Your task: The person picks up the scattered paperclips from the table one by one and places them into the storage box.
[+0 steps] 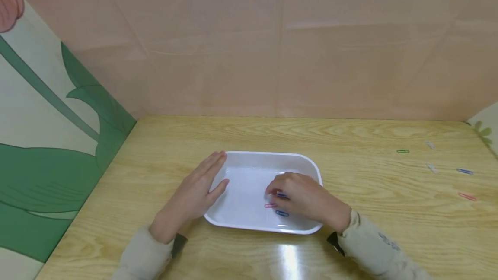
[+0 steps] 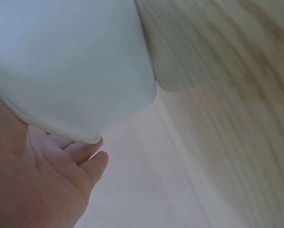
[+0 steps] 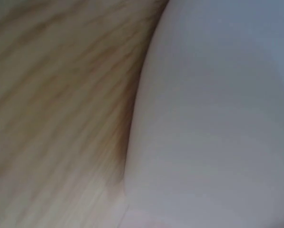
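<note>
A white rectangular tray (image 1: 249,153) sits on the wooden table. My left hand (image 1: 196,189) rests along its left rim, fingers straight and thumb spread over the inside; the left wrist view also shows this hand (image 2: 51,175) against the tray's edge (image 2: 94,140). Inside the tray, at the right, my right hand (image 1: 297,193) has its fingers and thumb curled together around a blue paper clip (image 1: 282,195), partly hidden by them. Just below the fingertips lie a pink paper clip (image 1: 269,205) and another blue paper clip (image 1: 282,213). In the right wrist view only the tray's outer wall (image 3: 208,118) and tabletop show.
On the table's right side lie a green paper clip (image 1: 403,151), a blue one (image 1: 464,171), a red one (image 1: 467,196) and two small whitish pieces (image 1: 430,145). A pinkish covering (image 1: 233,55) stands behind the table, and a green-leaf patterned panel (image 1: 46,141) is at left.
</note>
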### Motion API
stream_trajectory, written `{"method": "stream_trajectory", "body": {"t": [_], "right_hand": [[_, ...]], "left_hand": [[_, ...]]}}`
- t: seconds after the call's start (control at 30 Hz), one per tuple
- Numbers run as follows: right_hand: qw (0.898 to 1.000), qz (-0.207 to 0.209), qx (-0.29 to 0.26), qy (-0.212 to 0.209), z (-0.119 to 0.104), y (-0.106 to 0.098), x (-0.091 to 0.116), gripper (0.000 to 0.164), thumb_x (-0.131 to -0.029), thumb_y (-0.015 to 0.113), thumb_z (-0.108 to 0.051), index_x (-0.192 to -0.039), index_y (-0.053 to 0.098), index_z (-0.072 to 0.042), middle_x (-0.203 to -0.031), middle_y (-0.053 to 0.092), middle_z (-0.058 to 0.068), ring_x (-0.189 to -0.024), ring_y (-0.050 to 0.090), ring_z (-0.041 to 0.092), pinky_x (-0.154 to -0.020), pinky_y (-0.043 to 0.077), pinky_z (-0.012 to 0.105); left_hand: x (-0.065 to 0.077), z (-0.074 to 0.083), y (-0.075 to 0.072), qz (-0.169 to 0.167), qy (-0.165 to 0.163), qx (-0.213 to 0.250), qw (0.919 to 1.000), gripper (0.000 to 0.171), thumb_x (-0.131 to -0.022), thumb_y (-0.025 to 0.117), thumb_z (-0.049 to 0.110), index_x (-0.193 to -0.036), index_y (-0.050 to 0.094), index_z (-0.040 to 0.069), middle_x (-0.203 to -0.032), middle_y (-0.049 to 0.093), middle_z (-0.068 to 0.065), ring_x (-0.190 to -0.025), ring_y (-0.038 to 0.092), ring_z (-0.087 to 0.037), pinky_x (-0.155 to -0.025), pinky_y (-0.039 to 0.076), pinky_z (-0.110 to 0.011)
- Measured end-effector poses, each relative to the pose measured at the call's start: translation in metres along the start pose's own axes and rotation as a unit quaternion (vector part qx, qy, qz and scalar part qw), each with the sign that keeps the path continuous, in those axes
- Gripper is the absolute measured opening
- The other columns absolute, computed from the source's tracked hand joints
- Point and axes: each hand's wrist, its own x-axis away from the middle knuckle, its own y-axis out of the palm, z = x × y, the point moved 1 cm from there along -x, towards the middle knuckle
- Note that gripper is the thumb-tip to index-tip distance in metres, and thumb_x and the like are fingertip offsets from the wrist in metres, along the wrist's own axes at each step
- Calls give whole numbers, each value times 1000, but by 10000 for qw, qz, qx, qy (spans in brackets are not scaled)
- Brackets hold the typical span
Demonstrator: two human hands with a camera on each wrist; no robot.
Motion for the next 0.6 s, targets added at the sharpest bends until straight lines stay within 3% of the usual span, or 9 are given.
{"method": "stream_trajectory", "body": {"t": [0.3, 0.6], "right_hand": [[9999, 92, -80, 110, -3, -16, 4, 12, -89, 72, -15, -99, 77, -14, -95, 73, -8, -87, 66, 9, -78, 58, 30], [9980, 440, -245, 386, -1, -32, 15, 15, -90, 73, -18, -104, 75, -13, -97, 74, -6, -92, 68, 11, -82, 59, 32]], "left_hand": [[-1, 0, 0, -44, -45, 173, 9998, 62, -99, 61, 28, -150, 39, 2, -158, 39, -14, -149, 33, -31, -121, 31, -51], [0, 0, -2, -92, -89, 195, 9997, 62, -98, 61, 27, -150, 40, 1, -158, 38, -14, -148, 33, -32, -121, 31, -51]]}}
